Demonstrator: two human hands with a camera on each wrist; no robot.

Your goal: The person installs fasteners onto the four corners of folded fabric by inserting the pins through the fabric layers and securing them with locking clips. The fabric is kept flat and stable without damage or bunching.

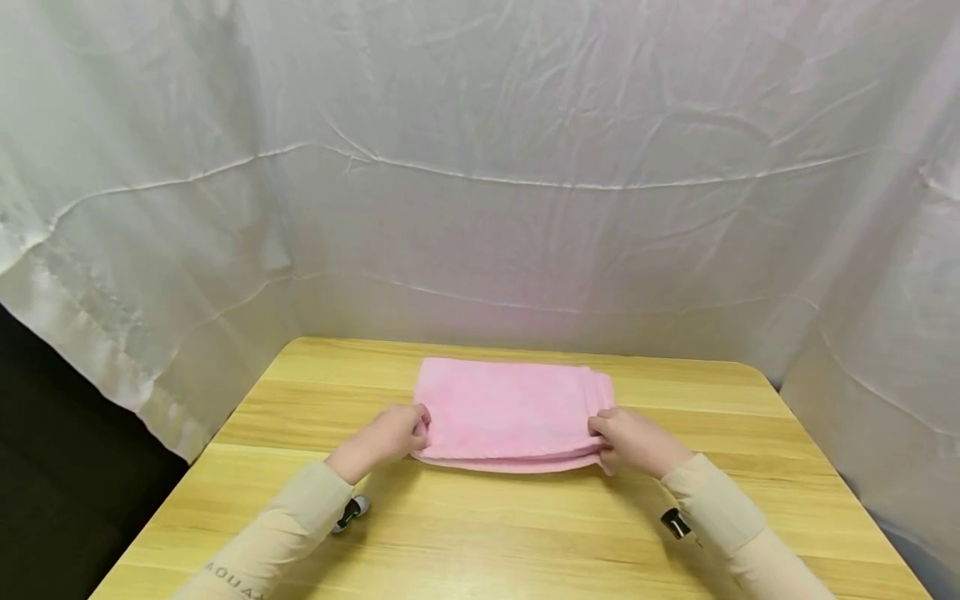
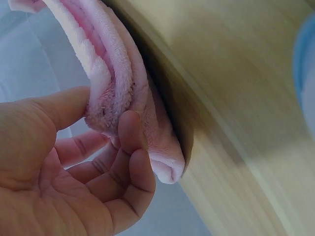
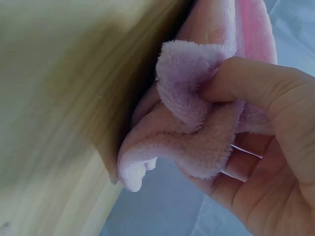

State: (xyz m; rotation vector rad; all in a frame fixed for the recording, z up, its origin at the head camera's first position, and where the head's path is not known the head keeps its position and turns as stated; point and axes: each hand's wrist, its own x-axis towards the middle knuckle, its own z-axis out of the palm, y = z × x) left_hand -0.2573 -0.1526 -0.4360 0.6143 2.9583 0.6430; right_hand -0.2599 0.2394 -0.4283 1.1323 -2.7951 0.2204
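Observation:
A pink fleecy cloth (image 1: 510, 408), folded into a wide rectangle of several layers, lies on the wooden table. My left hand (image 1: 390, 435) pinches its near left corner between thumb and fingers; in the left wrist view the thumb presses one side of the layered edge (image 2: 115, 73) and the curled fingers the other. At the near right corner my right hand (image 1: 637, 442) grips the cloth, thumb on top. A fuzzy flap (image 3: 182, 73) hangs folded over beside that thumb in the right wrist view. The near edge bows slightly, its layers a little apart.
The table (image 1: 480, 533) has light wood grain and rounded far corners. Pale satin curtains (image 1: 487, 233) enclose its back and sides. Below the sleeves show parts of the wrist devices, a black and white piece (image 1: 351, 512) at left and a black one (image 1: 675, 523) at right.

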